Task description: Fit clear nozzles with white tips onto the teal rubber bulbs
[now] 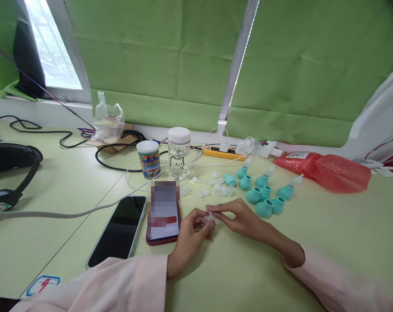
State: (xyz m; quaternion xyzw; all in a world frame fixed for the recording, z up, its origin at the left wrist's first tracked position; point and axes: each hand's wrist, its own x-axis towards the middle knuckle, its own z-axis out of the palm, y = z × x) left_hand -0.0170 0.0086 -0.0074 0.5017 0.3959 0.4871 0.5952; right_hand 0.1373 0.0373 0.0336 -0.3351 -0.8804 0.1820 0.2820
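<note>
My left hand (193,229) is closed with its fingertips around a small translucent white plastic piece (213,218). From the other side, the thumb and fingers of my right hand (239,216) pinch at the top of that same piece, so much of it is hidden. Beyond my hands lie several loose white plastic parts (223,190), some like small caps or discs. Teal squeeze bulbs (264,208) stand to the right of them, several with open mouths. A few bulbs carry clear pointed tips, such as the teal bulb (286,191) at the right.
Left of my hands are a lit phone in a red case (164,225) and a dark-screened phone (120,232). Behind stand a printed cup (149,162) and a clear bottle (179,158). An orange power strip (224,152), cables and a red plastic bag (333,171) lie near the wall.
</note>
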